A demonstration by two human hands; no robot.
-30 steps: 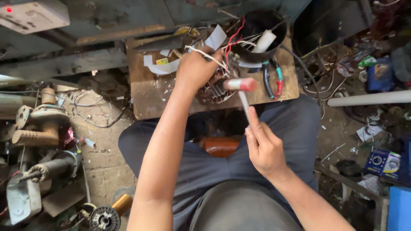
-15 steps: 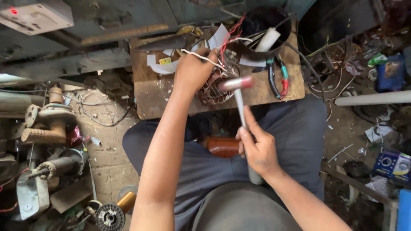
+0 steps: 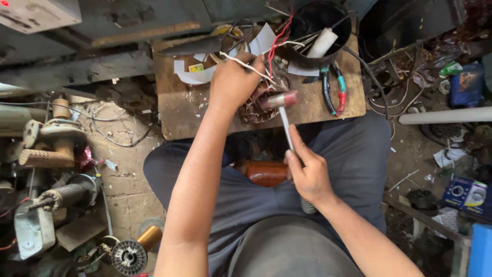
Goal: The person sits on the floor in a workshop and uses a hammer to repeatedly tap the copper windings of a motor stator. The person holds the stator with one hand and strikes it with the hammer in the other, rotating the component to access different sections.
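My left hand (image 3: 234, 82) grips a copper-wound motor stator (image 3: 254, 106) that lies on a wooden board (image 3: 179, 113) across my lap. White and red wires (image 3: 266, 56) run from under that hand toward the back. My right hand (image 3: 306, 172) is closed around the metal handle of a small hammer (image 3: 283, 105). Its red-tipped head rests against the windings just right of my left hand.
A black round bowl (image 3: 320, 31) holding a white tube sits at the board's back right. Pliers with red and green grips (image 3: 334, 90) lie beside it. Motor parts and a wire spool (image 3: 128, 254) clutter the floor on the left. A white pipe (image 3: 446, 115) lies to the right.
The hammer head has come down and leftward onto the windings. My right hand has slid slightly left along the handle. The left hand stays on the stator.
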